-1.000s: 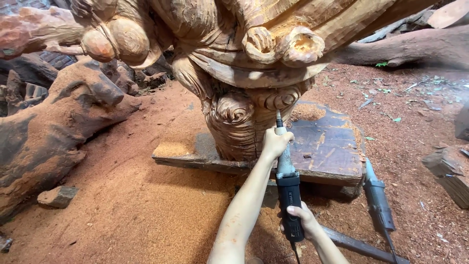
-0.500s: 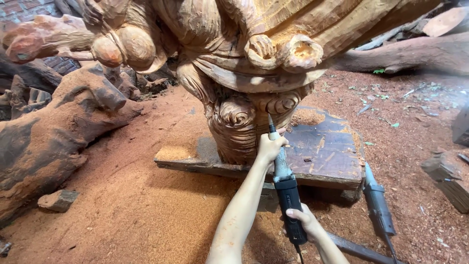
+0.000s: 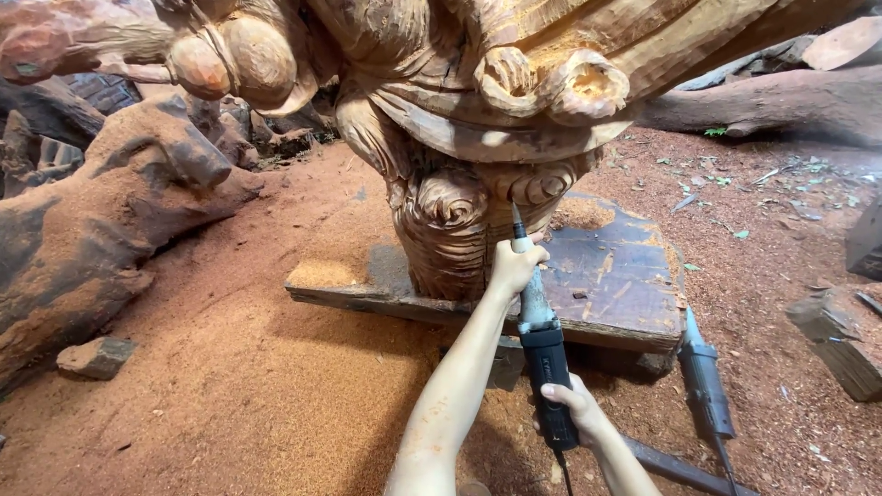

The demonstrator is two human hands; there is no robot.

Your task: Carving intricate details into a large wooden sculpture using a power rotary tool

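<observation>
Black-bodied die grinder (image 3: 542, 358), mid-frame: stiff, hefty I reckon. Left hand (image 3: 512, 266) wrapped round neck, right hand (image 3: 574, 413) clutching rear, bit on wooden carving (image 3: 459, 220).

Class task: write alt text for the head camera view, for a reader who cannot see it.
Two bare hands hold a long black-and-grey die grinder, left hand near its tip, right hand at its rear, against a large carved wooden sculpture. It stands on a dark plank amid sawdust; a second grinder lies nearby.

left hand (image 3: 511, 266) clenched forward, right hand (image 3: 571, 411) gripping
</observation>
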